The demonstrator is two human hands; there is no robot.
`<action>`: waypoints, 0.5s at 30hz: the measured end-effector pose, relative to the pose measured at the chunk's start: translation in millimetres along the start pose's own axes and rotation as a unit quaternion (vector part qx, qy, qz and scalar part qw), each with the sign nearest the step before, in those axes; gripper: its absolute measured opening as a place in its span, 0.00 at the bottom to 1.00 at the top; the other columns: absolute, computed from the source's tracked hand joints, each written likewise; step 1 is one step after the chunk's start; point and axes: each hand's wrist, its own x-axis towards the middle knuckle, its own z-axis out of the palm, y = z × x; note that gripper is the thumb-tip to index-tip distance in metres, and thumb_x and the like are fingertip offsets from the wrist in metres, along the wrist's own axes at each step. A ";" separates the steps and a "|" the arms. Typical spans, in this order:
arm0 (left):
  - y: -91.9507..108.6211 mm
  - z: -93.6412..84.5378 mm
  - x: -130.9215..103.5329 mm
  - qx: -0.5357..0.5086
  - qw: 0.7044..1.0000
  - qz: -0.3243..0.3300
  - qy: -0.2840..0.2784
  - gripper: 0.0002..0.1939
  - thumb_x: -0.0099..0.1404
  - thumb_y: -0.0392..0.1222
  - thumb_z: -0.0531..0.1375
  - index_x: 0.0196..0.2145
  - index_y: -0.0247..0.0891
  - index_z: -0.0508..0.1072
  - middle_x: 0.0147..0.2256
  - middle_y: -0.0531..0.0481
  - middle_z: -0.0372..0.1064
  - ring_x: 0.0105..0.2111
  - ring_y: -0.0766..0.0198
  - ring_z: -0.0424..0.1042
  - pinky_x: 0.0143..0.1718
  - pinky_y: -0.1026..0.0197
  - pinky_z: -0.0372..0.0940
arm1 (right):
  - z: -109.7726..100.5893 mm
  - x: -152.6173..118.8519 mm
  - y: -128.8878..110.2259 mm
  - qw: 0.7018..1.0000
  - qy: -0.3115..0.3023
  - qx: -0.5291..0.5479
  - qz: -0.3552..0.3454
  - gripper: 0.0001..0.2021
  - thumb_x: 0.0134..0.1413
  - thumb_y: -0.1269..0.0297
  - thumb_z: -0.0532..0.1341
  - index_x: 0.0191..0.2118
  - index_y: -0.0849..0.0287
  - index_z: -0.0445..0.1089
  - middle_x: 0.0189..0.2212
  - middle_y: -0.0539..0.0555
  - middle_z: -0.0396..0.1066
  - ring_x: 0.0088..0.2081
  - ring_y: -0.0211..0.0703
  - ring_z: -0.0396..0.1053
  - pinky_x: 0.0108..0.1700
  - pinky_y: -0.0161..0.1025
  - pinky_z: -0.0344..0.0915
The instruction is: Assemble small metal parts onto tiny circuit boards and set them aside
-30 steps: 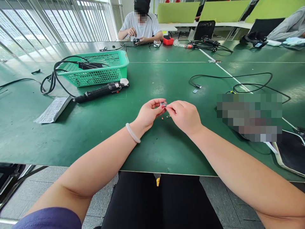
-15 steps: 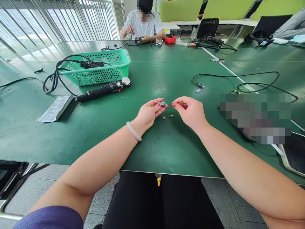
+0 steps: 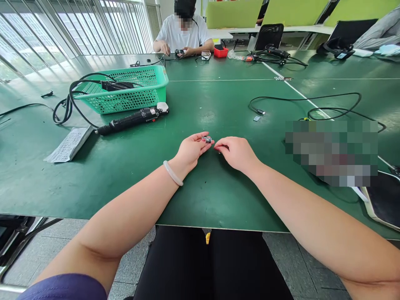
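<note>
Over the middle of the green table (image 3: 125,183), my left hand (image 3: 191,151) is turned palm up and holds a small electronic part (image 3: 206,139) between thumb and fingers. Just to its right, my right hand (image 3: 235,152) is low at the table surface with its fingertips pinched together. A tiny light piece (image 3: 220,152) shows at the edge of these fingertips; most of it is hidden, and whether the fingers grip it cannot be made out. The two hands are close but apart.
At the left are a green basket (image 3: 125,100) with cables, a black electric screwdriver (image 3: 131,121) and a folded paper (image 3: 69,145). A cable (image 3: 290,98) and a small chip (image 3: 256,118) lie to the right, near a blurred object (image 3: 331,150). Across the table sits a person (image 3: 184,33).
My right hand has moved left and down to the tabletop, covering the small pieces that lay there. My left hand still holds the electronic part. The view has shifted slightly.
</note>
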 end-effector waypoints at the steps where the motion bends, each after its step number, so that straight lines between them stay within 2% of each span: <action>1: -0.4 0.0 -0.3 0.005 1.000 -0.003 -0.007 0.17 0.65 0.24 0.55 0.50 0.25 0.72 0.37 0.43 0.74 0.36 0.69 0.76 0.56 0.60 0.67 | -2.8 -0.6 0.3 0.999 0.026 0.017 0.014 0.11 0.58 0.70 0.58 0.34 0.55 0.78 0.33 0.51 0.78 0.35 0.43 0.72 0.40 0.41 0.65; 5: -2.4 1.6 -2.5 0.024 0.998 -0.027 -0.054 0.14 0.65 0.24 0.54 0.46 0.25 0.74 0.37 0.43 0.75 0.35 0.68 0.76 0.55 0.59 0.68 | -12.0 -2.1 1.2 0.993 0.100 0.049 0.023 0.12 0.58 0.70 0.56 0.35 0.55 0.79 0.33 0.51 0.79 0.34 0.43 0.74 0.40 0.41 0.67; 8: -3.0 3.1 -4.1 0.027 0.996 -0.037 -0.076 0.12 0.65 0.23 0.53 0.43 0.26 0.74 0.38 0.43 0.75 0.35 0.68 0.76 0.55 0.57 0.68 | -13.2 -1.8 1.8 0.995 0.096 0.036 0.003 0.12 0.56 0.70 0.57 0.34 0.54 0.79 0.33 0.51 0.79 0.35 0.44 0.74 0.40 0.42 0.68; 15: -2.5 4.3 -4.7 0.027 0.996 -0.037 -0.071 0.11 0.64 0.22 0.54 0.38 0.28 0.75 0.34 0.47 0.74 0.33 0.70 0.75 0.56 0.56 0.67 | -10.0 -1.2 2.7 0.995 0.069 -0.025 -0.061 0.13 0.57 0.73 0.58 0.36 0.54 0.80 0.32 0.53 0.79 0.37 0.46 0.73 0.42 0.43 0.68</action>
